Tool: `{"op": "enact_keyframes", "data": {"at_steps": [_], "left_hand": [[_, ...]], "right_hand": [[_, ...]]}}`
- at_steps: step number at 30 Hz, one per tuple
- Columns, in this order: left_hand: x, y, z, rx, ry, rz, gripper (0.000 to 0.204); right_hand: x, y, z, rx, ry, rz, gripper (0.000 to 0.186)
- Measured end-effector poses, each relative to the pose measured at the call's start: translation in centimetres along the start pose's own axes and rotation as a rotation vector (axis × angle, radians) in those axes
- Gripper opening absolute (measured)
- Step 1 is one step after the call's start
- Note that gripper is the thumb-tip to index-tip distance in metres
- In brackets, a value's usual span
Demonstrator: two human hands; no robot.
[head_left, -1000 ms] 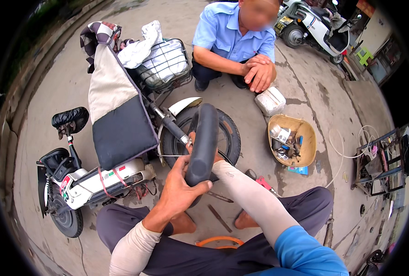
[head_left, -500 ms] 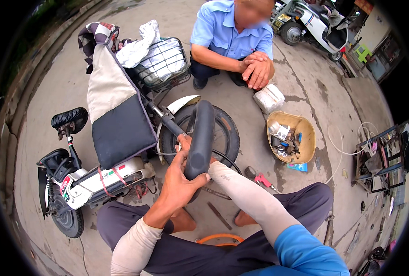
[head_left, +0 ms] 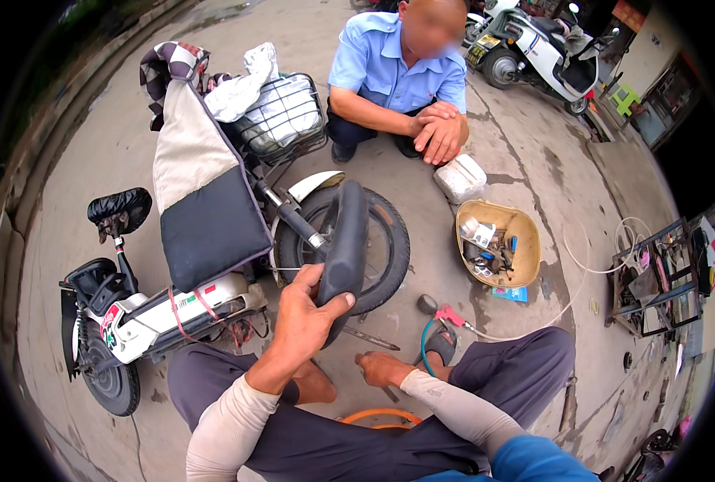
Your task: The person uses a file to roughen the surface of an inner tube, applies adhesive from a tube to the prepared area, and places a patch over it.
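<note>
A thick black rubber inner tube point(head_left: 343, 249) stands up in front of me, plump with air. My left hand point(head_left: 300, 315) is shut round its near end, thumb on the right side. Behind it lies the black tyre of the front wheel point(head_left: 394, 241), still at the scooter's fork point(head_left: 300, 221). Low between my feet is my right hand point(head_left: 383, 369), apart from the tube, its fingers curled. A flat metal bar point(head_left: 391, 394) shows under it; whether the fingers grip the bar is hidden. Close by, a dark curved strip point(head_left: 372, 337) lies near the tyre.
The white scooter point(head_left: 157, 321) lies at left, with a padded cover point(head_left: 213, 217) and wire basket point(head_left: 287, 116). A person in blue point(head_left: 398, 72) squats opposite. At right are a yellow tool bowl point(head_left: 526, 269), a white jug point(head_left: 460, 178), a pink air gun point(head_left: 449, 315) and a metal rack point(head_left: 655, 277).
My right hand has left the inner tube and dropped to the ground between my feet, over the metal bar. My left hand keeps holding the tube. The view has shifted slightly.
</note>
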State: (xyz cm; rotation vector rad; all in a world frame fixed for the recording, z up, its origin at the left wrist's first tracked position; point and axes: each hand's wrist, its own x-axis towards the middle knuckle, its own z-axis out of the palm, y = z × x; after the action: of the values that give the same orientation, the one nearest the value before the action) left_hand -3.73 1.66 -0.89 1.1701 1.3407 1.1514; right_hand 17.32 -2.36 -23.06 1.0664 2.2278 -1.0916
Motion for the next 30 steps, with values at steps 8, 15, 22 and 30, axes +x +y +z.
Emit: {"op": "enact_keyframes", "data": {"at_steps": [8, 15, 22, 30], "left_hand": [[-0.2, 0.4, -0.2, -0.079, 0.028, -0.066, 0.027], [0.0, 0.6, -0.9, -0.126, 0.095, -0.094, 0.025], [0.0, 2.6, -0.8, -0.106, 0.089, -0.130, 0.025], [0.2, 2.7, -0.3, -0.157, 0.111, -0.175, 0.027]], "right_hand": [[0.3, -3.8, 8.9, 0.693, -0.086, -0.066, 0.034], [2.5, 2.5, 8.1, 0.279, 0.397, 0.188, 0.023], [3.1, 7.7, 7.6, 0.411, 0.616, 0.410, 0.021], [5.2, 5.8, 5.9, 0.444, 0.503, 0.388, 0.025]]}}
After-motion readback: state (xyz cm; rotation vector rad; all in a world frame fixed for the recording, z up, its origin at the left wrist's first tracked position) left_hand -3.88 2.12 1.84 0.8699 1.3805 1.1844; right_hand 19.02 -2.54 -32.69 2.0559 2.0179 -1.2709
